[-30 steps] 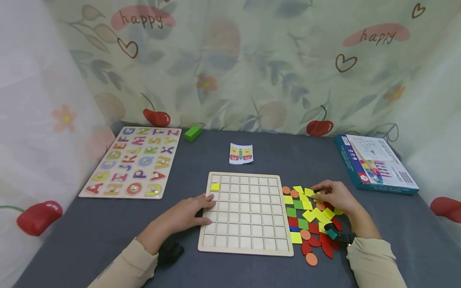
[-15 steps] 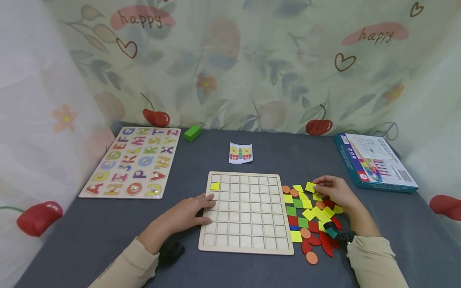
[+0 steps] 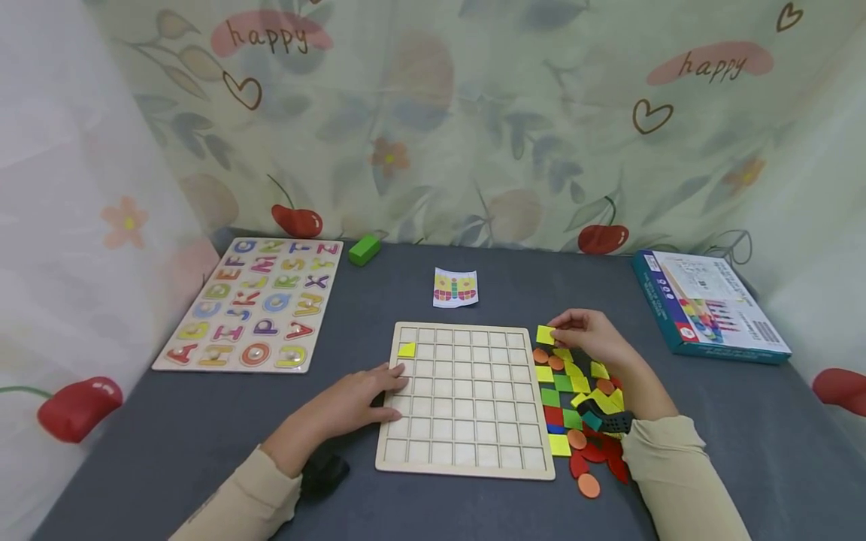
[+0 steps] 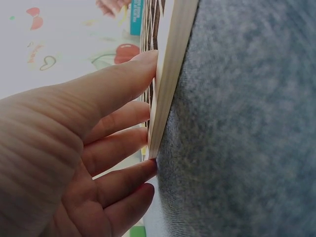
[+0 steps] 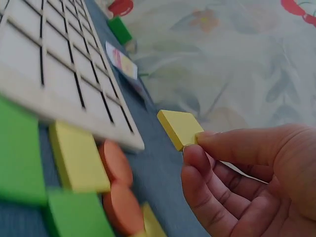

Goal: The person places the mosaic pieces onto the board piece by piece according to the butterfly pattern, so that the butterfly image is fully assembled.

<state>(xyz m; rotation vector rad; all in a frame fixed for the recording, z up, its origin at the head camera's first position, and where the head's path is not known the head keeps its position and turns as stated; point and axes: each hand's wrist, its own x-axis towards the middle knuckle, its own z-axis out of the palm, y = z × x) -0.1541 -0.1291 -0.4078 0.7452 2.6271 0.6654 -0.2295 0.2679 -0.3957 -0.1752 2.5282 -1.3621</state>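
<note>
Between thumb and fingertips my right hand (image 3: 595,338) pinches a yellow square tile (image 5: 180,128), held up just past the upper right corner of the wooden grid board (image 3: 467,475). Fingers fairly straight, my left hand (image 3: 355,398) rests on the board's left edge; the left wrist view shows the fingertips touching the board's side (image 4: 173,74). One yellow piece (image 3: 407,350) with a slanted side sits in a cell near the board's upper left. Right of the board lies a pile of yellow, green, red, blue and orange pieces, partly hidden under my right wrist.
A small card (image 3: 455,288) with a butterfly pattern lies behind the board. An alphabet puzzle (image 3: 246,306) is at the left, with a green block (image 3: 364,250) beside it. A teal box (image 3: 717,306) stands at the right. A patterned curtain (image 3: 433,113) closes off the back.
My right hand has picked the yellow square tile out of the pile and carried it left and away, toward the board's upper right corner. My left hand has stayed on the board's edge.
</note>
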